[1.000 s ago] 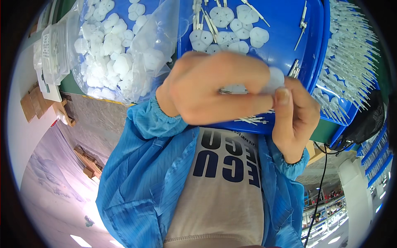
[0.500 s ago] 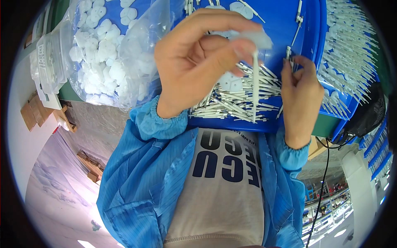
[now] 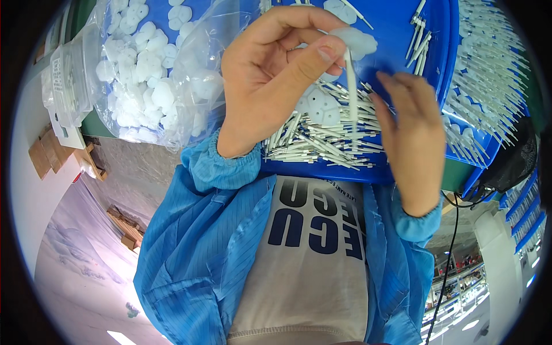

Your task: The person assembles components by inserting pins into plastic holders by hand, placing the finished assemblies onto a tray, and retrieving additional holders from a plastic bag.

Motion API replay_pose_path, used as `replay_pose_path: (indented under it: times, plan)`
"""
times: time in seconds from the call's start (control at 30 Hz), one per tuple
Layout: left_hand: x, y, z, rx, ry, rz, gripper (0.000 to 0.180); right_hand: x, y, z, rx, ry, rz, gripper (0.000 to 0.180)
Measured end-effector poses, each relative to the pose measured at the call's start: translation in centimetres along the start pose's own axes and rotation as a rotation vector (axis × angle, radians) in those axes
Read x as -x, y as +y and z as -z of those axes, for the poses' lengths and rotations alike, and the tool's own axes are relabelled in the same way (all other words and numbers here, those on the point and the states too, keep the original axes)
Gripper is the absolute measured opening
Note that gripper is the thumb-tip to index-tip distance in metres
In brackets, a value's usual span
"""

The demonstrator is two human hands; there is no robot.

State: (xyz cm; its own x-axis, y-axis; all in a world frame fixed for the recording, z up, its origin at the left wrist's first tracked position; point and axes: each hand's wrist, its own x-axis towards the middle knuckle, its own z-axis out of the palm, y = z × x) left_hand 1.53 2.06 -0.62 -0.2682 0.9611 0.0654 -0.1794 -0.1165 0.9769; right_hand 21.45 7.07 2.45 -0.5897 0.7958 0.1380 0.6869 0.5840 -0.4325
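Note:
My left hand [image 3: 270, 75] pinches a white flower-shaped plastic piece [image 3: 357, 41] with a thin white stick [image 3: 351, 86] hanging down from it. This happens over a blue tray [image 3: 402, 34]. My right hand [image 3: 411, 132] hovers just right of the stick, fingers spread, holding nothing visible. Under both hands lies a heap of loose white sticks [image 3: 322, 141] and a few white flower pieces [image 3: 322, 106] in the tray.
A clear plastic bag [image 3: 155, 75] full of white flower pieces lies left of the tray. Finished stick pieces [image 3: 489, 75] lie in rows on the right. A black cable [image 3: 451, 247] hangs down at the right. My blue coat fills the lower view.
My left hand rose from the tray with the flower piece, now bearing a stick. My right hand let go near the stick and its fingers spread.

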Motion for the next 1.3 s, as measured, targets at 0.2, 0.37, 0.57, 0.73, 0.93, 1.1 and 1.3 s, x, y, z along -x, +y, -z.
replay_pose_path:
  times: [0.2, 0.37, 0.57, 0.73, 0.93, 1.1, 1.3]
  plan:
    - [-0.3, 0.2, -0.1, 0.050, -0.121, -0.024, 0.027, -0.3, 0.1, -1.1, -0.209, 0.048, -0.015, 0.020]
    - [-0.2, 0.2, -0.3, 0.042, -0.024, 0.041, 0.028, -0.5, -2.9, 0.4, -0.604, -0.066, -0.208, 0.026]
    - [0.0, 0.4, -0.2, 0.064, -0.067, 0.038, 0.027, -0.7, -2.8, -1.0, -0.372, 0.118, -0.109, 0.011]
    - [0.0, 0.4, -0.6, 0.084, -0.042, 0.031, 0.024, -0.7, -3.5, -1.0, -0.226, 0.147, -0.122, 0.009]
    - [-0.1, 0.2, -0.5, 0.091, -0.100, 0.018, 0.022, -0.7, -3.5, -0.5, -0.311, 0.121, -0.122, 0.008]
    - [0.0, 0.6, -0.8, -0.075, -0.158, -0.080, 0.019, -1.1, -2.7, 0.2, -0.503, -0.021, -0.171, 0.005]
    - [0.4, 0.9, -0.3, -0.103, -0.096, -0.020, 0.025, -1.0, -2.0, 0.5, -0.658, -0.144, -0.098, 0.007]
